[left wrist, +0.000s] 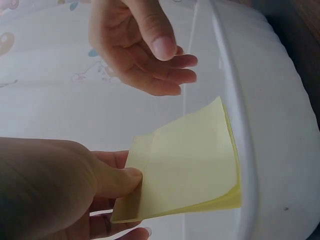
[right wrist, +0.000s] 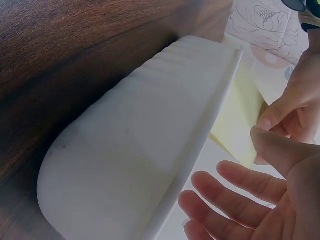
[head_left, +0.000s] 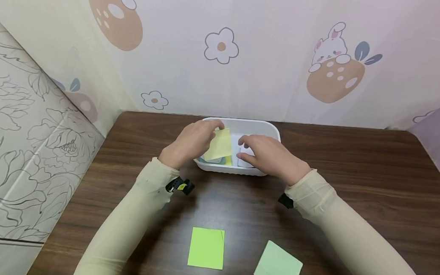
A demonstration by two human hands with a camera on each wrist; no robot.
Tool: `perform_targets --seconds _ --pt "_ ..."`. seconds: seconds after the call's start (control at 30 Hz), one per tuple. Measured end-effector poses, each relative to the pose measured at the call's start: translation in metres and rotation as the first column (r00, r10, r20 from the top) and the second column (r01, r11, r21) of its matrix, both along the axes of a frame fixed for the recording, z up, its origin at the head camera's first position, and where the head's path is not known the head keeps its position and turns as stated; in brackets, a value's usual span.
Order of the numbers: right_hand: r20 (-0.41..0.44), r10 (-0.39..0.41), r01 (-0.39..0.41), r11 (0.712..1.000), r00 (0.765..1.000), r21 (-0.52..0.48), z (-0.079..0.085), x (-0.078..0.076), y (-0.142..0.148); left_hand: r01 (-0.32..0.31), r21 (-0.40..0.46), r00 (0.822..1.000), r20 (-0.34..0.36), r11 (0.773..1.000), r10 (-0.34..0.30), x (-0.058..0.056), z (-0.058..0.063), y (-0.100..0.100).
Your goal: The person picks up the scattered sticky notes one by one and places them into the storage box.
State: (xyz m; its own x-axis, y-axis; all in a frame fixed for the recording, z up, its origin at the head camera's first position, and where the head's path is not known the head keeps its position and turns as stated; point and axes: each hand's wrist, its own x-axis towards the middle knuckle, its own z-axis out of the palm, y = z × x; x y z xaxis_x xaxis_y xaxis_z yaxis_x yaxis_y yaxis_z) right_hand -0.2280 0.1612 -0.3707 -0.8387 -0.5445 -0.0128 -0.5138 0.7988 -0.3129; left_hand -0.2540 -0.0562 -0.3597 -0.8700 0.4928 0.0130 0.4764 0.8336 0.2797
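In the head view a white plastic bin (head_left: 223,169) stands at the back of the desk against the wall. My left hand (head_left: 193,140) is over its left part and pinches a pale yellow sticky note pad (head_left: 221,145) between thumb and fingers. Seen from the left wrist, the pad (left wrist: 187,155) tilts inside the bin, its far edge close to the bin's wall (left wrist: 237,105). My right hand (head_left: 270,154) hovers over the bin's right part with loosely bent fingers, holding nothing. A white paper piece (head_left: 246,157) lies in the bin below it, partly hidden by the hand.
Nearer on the brown wooden desk (head_left: 373,186) lie a bright green sticky note (head_left: 206,248) and a pale green one (head_left: 279,268), the latter turned at an angle. More bluish and yellow papers show under the held pad. A patterned wall covering (head_left: 263,72) rises behind the bin.
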Motion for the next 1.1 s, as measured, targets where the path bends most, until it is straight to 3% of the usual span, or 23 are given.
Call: perform_targets --seconds 0.23,0.57,1.1 --pt "0.01 0.004 -0.005 1.0 1.0 0.014 -0.001 -0.002 -0.002 0.0 -0.031 1.0 0.028 1.0 0.001 -0.006 -0.009 0.0" --pt "0.008 0.013 -0.013 1.0 1.0 0.019 -0.006 -0.004 -0.004 0.02 -0.064 1.0 0.016 0.998 -0.019 -0.01 -0.02 0.002" --pt "0.018 0.015 -0.016 1.0 1.0 0.018 -0.007 -0.003 -0.004 0.036 -0.164 0.999 0.013 0.986 -0.034 -0.011 -0.027 0.005"
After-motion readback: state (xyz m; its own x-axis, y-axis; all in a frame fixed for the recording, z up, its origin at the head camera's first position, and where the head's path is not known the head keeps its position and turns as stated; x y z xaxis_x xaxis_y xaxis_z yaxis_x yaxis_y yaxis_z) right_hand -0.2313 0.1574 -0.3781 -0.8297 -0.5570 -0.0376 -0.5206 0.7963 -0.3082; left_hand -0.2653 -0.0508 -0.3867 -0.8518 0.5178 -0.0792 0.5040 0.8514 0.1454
